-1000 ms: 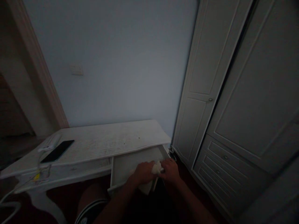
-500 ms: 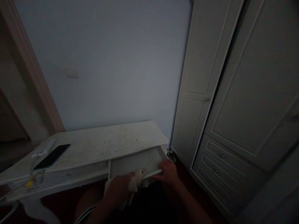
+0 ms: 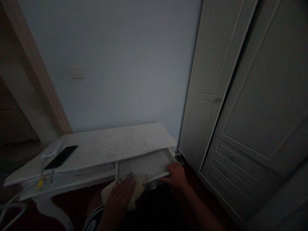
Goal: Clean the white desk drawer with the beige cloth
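Note:
A drawer [image 3: 144,165] of the white desk [image 3: 115,141] stands pulled out toward me, its pale inside showing. Over the left part of its front lies a cream cloth [image 3: 138,192] with a dark pattern on one portion. My left hand [image 3: 121,192] rests on this cloth with fingers stretched out flat; its thumb is hidden. At the drawer's right front corner, my right hand [image 3: 176,175] is closed over the top edge of the drawer front [image 3: 157,176]. A round knob [image 3: 153,186] shows dimly below that edge.
On the desk's left end lie a black phone [image 3: 61,157] and a white power strip [image 3: 54,148]. A cable with a yellow piece [image 3: 40,183] hangs over the front edge. A grey wardrobe [image 3: 204,96] stands at right, small dark items [image 3: 178,158] beside the desk.
My left hand has shifted left and flattened onto the cloth, which was bunched by its fingers and now lies more spread. My right hand keeps its hold. The view has shifted slightly.

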### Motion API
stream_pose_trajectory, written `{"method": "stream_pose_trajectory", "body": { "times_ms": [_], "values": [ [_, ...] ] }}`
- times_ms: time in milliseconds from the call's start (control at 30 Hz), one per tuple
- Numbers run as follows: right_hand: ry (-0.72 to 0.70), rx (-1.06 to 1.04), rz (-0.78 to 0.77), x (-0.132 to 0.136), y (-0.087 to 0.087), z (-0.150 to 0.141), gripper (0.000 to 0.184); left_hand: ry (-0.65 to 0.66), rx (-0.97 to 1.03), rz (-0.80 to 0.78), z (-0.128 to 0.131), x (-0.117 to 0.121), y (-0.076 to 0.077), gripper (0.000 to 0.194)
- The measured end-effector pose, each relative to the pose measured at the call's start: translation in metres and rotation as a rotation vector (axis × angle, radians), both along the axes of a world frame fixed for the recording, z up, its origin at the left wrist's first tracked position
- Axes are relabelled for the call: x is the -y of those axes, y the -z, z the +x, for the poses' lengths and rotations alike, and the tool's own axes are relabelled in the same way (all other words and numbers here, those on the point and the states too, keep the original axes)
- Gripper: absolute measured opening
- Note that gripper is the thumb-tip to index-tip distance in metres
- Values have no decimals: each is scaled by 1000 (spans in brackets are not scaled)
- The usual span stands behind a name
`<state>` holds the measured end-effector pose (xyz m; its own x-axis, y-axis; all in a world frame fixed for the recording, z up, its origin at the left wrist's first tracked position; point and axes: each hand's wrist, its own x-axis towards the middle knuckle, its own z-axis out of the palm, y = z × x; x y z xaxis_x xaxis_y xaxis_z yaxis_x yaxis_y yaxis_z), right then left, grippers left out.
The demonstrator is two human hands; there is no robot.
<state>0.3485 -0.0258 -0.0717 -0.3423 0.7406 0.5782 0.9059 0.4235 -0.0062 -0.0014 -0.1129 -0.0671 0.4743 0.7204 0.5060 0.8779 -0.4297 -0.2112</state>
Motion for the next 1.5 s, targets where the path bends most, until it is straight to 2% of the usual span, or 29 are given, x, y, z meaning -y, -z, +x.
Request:
{"method": "stream_pose_trajectory", "body": {
  "times_ms": [133,267,400,633,800,867,967,1067,1133,1233,1400,1500],
  "values": [
    [3,12,0,1,-1,0,67,79,33,28,-15,9,1,68],
    [9,14,-4,1,-2,0,65,66,8,-19,-21,18,13,66],
    [11,17,-9,1,-2,-1,65,23,-46,-47,-2,22,24,59],
    [16,19,-31,2,-4,-1,65,72,-51,-81,52,14,42,51],
    [12,0,-31,2,-4,-2,71,108,-25,-39,52,7,61,50],
    [2,-5,-24,2,-3,-1,71,93,-11,13,47,5,55,56],
    [4,-5,-22,1,-1,-1,70,-28,11,6,43,0,26,69],
    [7,0,-30,1,0,-1,68,-123,-9,-185,47,-9,-9,75],
    [9,5,-32,1,-1,-1,69,-122,-37,-334,48,-13,-21,72],
    [17,13,-28,1,-1,-1,70,-77,-43,-378,34,-12,-18,67],
    [6,14,-28,1,-2,-1,68,-93,-34,-159,-19,2,8,74],
    [2,7,-27,1,-2,-1,66,-101,-49,-90,-27,7,12,73]
  ]
}}
